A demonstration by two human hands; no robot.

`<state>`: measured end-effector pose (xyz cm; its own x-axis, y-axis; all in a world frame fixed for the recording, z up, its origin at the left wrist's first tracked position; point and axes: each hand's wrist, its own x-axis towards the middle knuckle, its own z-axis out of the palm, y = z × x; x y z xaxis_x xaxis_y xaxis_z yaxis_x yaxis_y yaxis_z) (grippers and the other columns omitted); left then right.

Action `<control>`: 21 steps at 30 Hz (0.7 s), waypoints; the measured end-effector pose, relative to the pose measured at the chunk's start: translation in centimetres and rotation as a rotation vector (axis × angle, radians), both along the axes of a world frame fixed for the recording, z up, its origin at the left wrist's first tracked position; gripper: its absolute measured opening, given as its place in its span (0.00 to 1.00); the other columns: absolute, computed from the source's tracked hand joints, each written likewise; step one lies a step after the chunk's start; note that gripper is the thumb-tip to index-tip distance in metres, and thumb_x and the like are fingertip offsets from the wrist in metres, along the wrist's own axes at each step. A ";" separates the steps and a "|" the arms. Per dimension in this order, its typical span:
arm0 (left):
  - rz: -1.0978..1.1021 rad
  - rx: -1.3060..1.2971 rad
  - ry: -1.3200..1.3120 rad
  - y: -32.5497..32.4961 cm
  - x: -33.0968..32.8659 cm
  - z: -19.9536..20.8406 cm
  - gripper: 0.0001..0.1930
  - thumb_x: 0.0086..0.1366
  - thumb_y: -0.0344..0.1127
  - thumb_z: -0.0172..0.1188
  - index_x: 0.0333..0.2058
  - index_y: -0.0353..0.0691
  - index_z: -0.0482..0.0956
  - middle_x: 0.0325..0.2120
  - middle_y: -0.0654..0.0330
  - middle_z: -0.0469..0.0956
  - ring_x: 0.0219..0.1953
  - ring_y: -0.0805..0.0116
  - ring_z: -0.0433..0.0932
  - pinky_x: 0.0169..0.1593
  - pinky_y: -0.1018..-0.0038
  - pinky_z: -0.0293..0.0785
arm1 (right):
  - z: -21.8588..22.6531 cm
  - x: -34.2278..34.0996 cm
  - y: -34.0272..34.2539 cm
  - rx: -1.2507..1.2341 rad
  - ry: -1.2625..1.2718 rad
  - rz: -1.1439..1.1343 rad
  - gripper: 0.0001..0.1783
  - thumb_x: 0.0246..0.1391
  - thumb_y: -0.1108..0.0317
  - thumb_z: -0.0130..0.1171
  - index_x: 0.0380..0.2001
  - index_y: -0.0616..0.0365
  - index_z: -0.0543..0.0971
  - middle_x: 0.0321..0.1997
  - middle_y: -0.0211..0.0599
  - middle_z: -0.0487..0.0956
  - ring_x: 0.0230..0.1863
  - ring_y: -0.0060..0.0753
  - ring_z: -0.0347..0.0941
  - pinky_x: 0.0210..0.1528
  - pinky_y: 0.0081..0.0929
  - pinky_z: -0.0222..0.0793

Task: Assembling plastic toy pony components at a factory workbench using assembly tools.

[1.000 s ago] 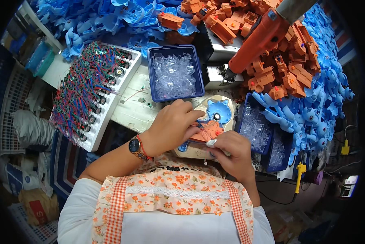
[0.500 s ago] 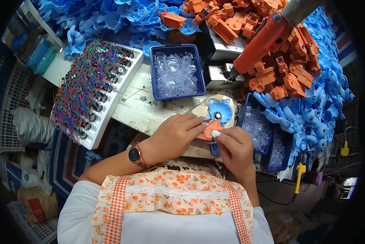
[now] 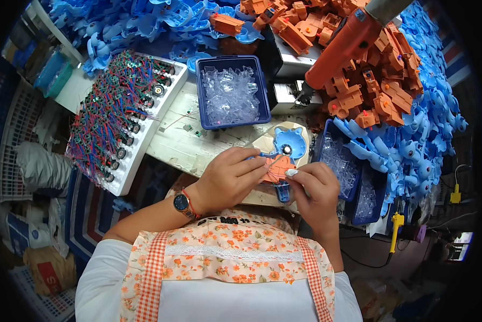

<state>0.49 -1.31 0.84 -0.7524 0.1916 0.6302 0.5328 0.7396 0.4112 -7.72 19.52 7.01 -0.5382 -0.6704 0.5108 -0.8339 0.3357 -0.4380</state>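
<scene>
My left hand (image 3: 234, 174) lies with its fingertips on a flat orange plastic part (image 3: 277, 167), holding it from the left. That part sits over a blue plastic shell whose round, eared end (image 3: 290, 140) shows beyond it, with a dark round piece in its middle. A cream fixture (image 3: 264, 143) surrounds the shell. Thin wires seem to cross the orange part. At its right edge my right hand (image 3: 317, 188) is closed in a pinch, with a white covering (image 3: 291, 172) on one fingertip. What the pinch holds, if anything, is too small to make out.
A blue bin of clear plastic pieces (image 3: 229, 94) stands beyond the left hand. White tray (image 3: 124, 185) at left bears wired circuit boards. An orange electric screwdriver (image 3: 344, 48) hangs at upper right, before heaped orange housings (image 3: 389, 99). Blue shells (image 3: 413, 153) pile up at right.
My right hand has drawn slightly right, uncovering more of the orange part. The left hand has shifted slightly, its fingertips still on that part. The hanging screwdriver has swung a little left and up.
</scene>
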 end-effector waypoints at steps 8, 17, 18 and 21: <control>0.080 -0.051 0.005 -0.2 -0.2 0.5 0.18 0.49 0.38 0.69 0.42 0.45 0.84 0.44 0.64 0.82 0.53 0.55 0.77 0.58 0.51 0.69 | -0.4 1.3 -3.2 -0.132 -0.034 0.239 0.14 0.36 0.80 0.71 0.29 0.59 0.80 0.28 0.35 0.79 0.28 0.37 0.75 0.28 0.30 0.65; 0.107 -0.047 -0.035 0.8 -0.3 2.2 0.16 0.51 0.36 0.69 0.41 0.50 0.85 0.40 0.66 0.83 0.53 0.55 0.78 0.60 0.50 0.64 | -1.4 2.0 -0.3 -0.057 -0.150 0.090 0.17 0.37 0.78 0.74 0.34 0.58 0.80 0.34 0.40 0.80 0.31 0.40 0.77 0.32 0.31 0.73; 0.112 -0.061 -0.062 0.9 -0.5 2.7 0.16 0.51 0.36 0.68 0.41 0.50 0.85 0.40 0.65 0.83 0.53 0.55 0.78 0.61 0.50 0.63 | -1.5 2.0 -0.1 -0.094 -0.197 0.107 0.18 0.37 0.78 0.73 0.36 0.58 0.80 0.35 0.40 0.79 0.32 0.40 0.77 0.31 0.30 0.73; 0.093 -0.124 -0.073 0.8 -0.7 2.8 0.14 0.53 0.39 0.69 0.40 0.48 0.84 0.39 0.65 0.82 0.52 0.53 0.77 0.60 0.48 0.62 | -0.4 2.0 -0.1 -0.037 -0.218 0.026 0.19 0.40 0.76 0.71 0.39 0.55 0.81 0.38 0.40 0.78 0.36 0.44 0.77 0.35 0.35 0.73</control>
<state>-0.25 -0.56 3.65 -0.8134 0.1923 0.5491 0.4319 0.8319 0.3485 -5.71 19.43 6.58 -0.6215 -0.6681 0.4092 -0.7264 0.2957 -0.6204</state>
